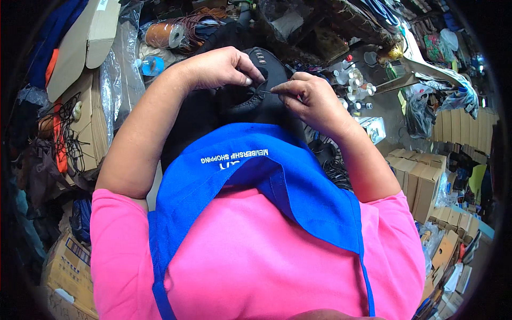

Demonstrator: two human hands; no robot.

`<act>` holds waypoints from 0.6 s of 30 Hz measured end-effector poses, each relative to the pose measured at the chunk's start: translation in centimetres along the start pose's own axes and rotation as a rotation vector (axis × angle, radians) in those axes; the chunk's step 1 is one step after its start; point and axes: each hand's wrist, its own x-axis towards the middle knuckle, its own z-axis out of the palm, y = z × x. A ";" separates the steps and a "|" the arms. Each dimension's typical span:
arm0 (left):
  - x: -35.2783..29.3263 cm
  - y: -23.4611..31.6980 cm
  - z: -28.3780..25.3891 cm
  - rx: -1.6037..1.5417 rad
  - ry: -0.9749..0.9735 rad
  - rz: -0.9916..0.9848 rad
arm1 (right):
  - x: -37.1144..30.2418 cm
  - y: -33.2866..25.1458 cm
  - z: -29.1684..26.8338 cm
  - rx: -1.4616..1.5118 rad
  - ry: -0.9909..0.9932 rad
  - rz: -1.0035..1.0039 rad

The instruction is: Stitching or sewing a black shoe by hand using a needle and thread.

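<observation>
A black shoe [273,72] sits in front of me, just past the top of my blue apron [229,141]. Pale slots or stitches show near its far end, and thick gathered stitching runs round its opening. From the left, my left hand [224,68] bends over that opening with its fingers closed on the black edge. On the other side, my right hand [312,100] pinches a thin metal needle [265,92] between thumb and forefinger, its tip pointing left at the stitched rim. Any thread is too fine to make out.
A spool of orange-brown thread [162,35] and a blue tape roll [153,65] lie beyond my left arm. Small bottles [356,80] crowd past my right hand. Cardboard boxes [418,173] are stacked at right, with flat cardboard [80,48] at left.
</observation>
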 end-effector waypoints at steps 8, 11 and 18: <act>0.2 0.0 0.1 0.029 -0.006 -0.006 | 0.5 -0.4 0.6 -0.064 0.000 -0.008; 0.3 0.2 0.1 -0.031 -0.001 -0.049 | 0.2 0.1 0.9 0.039 0.041 0.008; 1.5 -0.2 0.4 -0.025 0.013 -0.032 | 1.2 2.3 1.5 0.111 -0.017 -0.070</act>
